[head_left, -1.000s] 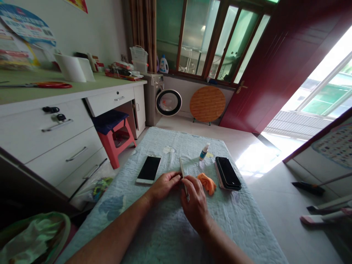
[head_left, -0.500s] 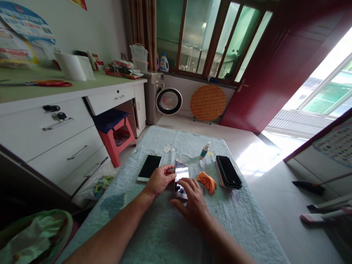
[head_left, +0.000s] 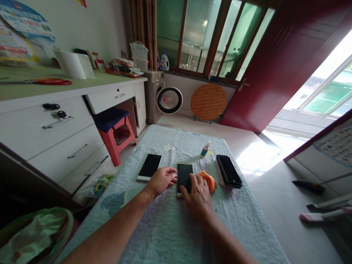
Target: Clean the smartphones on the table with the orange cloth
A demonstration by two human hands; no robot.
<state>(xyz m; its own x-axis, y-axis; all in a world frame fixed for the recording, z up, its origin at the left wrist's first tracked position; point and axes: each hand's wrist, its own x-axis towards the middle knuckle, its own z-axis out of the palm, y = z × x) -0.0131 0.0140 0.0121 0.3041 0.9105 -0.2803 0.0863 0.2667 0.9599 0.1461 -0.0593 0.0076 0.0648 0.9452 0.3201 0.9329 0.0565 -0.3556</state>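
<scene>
A smartphone [head_left: 184, 170] with a dark screen and light frame lies flat on the quilted cloth between my hands. My right hand [head_left: 199, 194] rests over its lower right part, thumb and fingers apart on the screen. Beside the phone's left edge, my left hand [head_left: 163, 180] has its fingertips pressed together; whatever is between them is too small to make out. A white-framed smartphone [head_left: 150, 167] lies further left, partly behind my left hand. An orange cloth [head_left: 209, 181] is crumpled just right of my right hand.
A small spray bottle [head_left: 205, 149] stands behind the orange cloth. At the right lies a stack of phones [head_left: 229, 171]. The quilted cloth [head_left: 176, 234] covers the surface. Left of it are a red stool [head_left: 117, 146], white drawers [head_left: 60, 146] and a bin [head_left: 68, 220].
The phone between my hands has shifted slightly right and now lies flat, its screen dark instead of reflecting light. My right hand has moved up and right onto it.
</scene>
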